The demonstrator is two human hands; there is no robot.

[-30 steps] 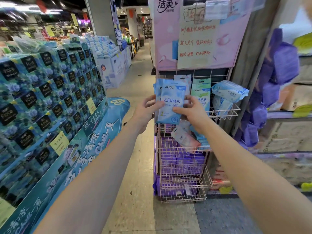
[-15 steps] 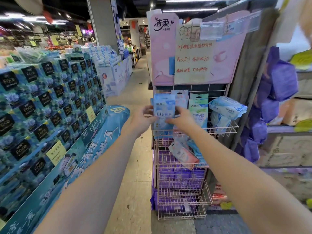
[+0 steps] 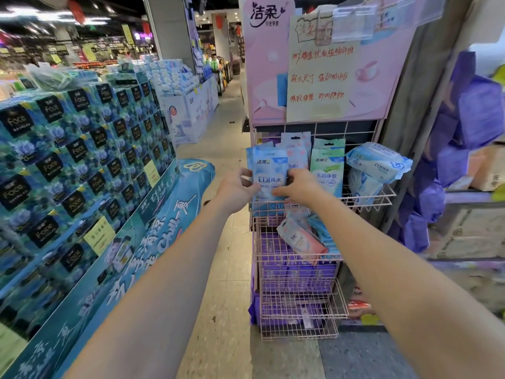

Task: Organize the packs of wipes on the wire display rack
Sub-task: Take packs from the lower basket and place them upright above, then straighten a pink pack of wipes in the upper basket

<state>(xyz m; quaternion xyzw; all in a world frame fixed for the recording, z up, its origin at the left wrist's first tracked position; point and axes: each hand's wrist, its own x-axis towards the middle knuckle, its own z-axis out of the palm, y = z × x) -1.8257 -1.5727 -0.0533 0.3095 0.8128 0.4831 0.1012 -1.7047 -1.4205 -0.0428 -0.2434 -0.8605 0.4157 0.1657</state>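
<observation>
A pink wire display rack [image 3: 366, 199] stands ahead with several basket shelves. In its top basket, at the left, an upright blue EDI wipes pack [image 3: 269, 170] is held from both sides: my left hand [image 3: 236, 188] grips its left edge, my right hand [image 3: 296, 187] its lower right part. Pink-dotted packs [image 3: 296, 144] stand behind it. A green pack [image 3: 326, 165] stands just right of it. Two bulkier blue packs [image 3: 378, 161] lie at the basket's right end. A pink pack [image 3: 300, 239] leans tilted in the second basket.
Purple packs [image 3: 297, 272] fill the lower baskets. A pink sign board [image 3: 322, 58] tops the rack. A tall stack of blue Face tissue boxes [image 3: 76, 160] lines the left. Purple bags [image 3: 475, 110] hang on shelving at the right. A tiled aisle [image 3: 218, 149] runs ahead.
Both hands carried the blue EDI pack away from me and down into the left end of the top basket, where it now stands upright. The view tilted upward.
</observation>
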